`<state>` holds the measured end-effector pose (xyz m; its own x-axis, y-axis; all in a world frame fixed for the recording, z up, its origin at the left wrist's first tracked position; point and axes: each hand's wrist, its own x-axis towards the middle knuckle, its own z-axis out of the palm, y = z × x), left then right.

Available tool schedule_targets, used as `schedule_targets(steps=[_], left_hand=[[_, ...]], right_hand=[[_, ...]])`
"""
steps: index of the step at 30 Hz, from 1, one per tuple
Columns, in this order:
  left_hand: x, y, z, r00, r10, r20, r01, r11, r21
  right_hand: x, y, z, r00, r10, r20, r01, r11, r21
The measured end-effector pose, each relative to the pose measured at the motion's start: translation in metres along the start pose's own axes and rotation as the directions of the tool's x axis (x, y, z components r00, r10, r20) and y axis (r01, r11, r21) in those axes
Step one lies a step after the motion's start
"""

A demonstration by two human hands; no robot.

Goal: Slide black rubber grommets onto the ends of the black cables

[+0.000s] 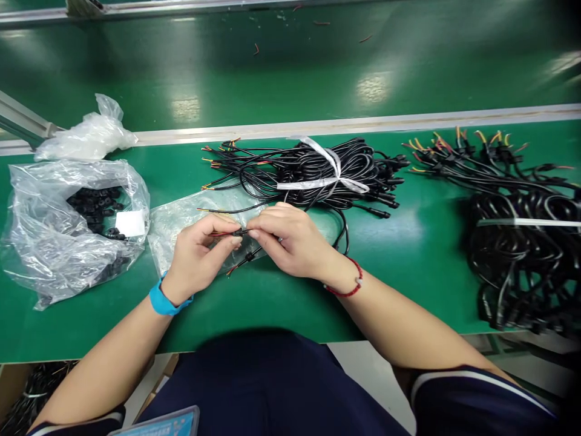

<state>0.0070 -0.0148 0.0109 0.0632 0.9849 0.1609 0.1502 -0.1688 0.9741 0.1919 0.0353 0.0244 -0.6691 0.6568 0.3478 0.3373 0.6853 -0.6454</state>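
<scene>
- Pinching the fitting, left hand; gripping its cable just beside, right hand.
- Location: fitting over the flat bag, bundle beyond.
- Probably best: light pinch, cable straight, wires unbent.

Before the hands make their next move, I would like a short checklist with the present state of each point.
1. Left hand pinching at the black fitting: ok.
2. Right hand gripping close beside it: ok.
3. Fitting fully seated: cannot tell, fingertips hide part.
4. Space below the hands free of cables: not ok, another cable end lies there.
5. Black parts visible in the clear bag: ok.
6. Middle cable bundle tied: ok.
</scene>
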Motion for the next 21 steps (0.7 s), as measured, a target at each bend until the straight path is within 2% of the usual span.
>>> schedule_targets(steps=[4,7,10,14,21], left_hand=[[0.004,-0.001,0.004,0.999,0.028,0.020,-0.031,0.985,0.168],[0.006,0.000,0.004,1.000,0.001,0.008,-0.003,0.968,0.249],[0.007,0.002,0.002,0.999,-0.035,-0.032,0.041,0.976,0.215],[0.005,0.002,0.001,0.997,-0.017,-0.071,0.029,0.983,0.182],[0.006,0.001,0.004,0.997,0.062,-0.038,-0.052,0.973,0.225]], right_hand=[[0.000,0.001,0.004,0.999,0.030,0.043,-0.027,0.998,-0.064],[0.002,0.002,0.005,0.998,0.046,0.052,-0.038,0.988,-0.147],[0.002,0.003,0.001,1.000,0.001,0.013,0.001,0.982,-0.191],[0.001,0.005,-0.004,0.998,-0.034,-0.054,0.021,0.973,-0.228],[0.002,0.006,-0.006,0.998,-0.065,0.012,0.066,0.985,-0.160]])
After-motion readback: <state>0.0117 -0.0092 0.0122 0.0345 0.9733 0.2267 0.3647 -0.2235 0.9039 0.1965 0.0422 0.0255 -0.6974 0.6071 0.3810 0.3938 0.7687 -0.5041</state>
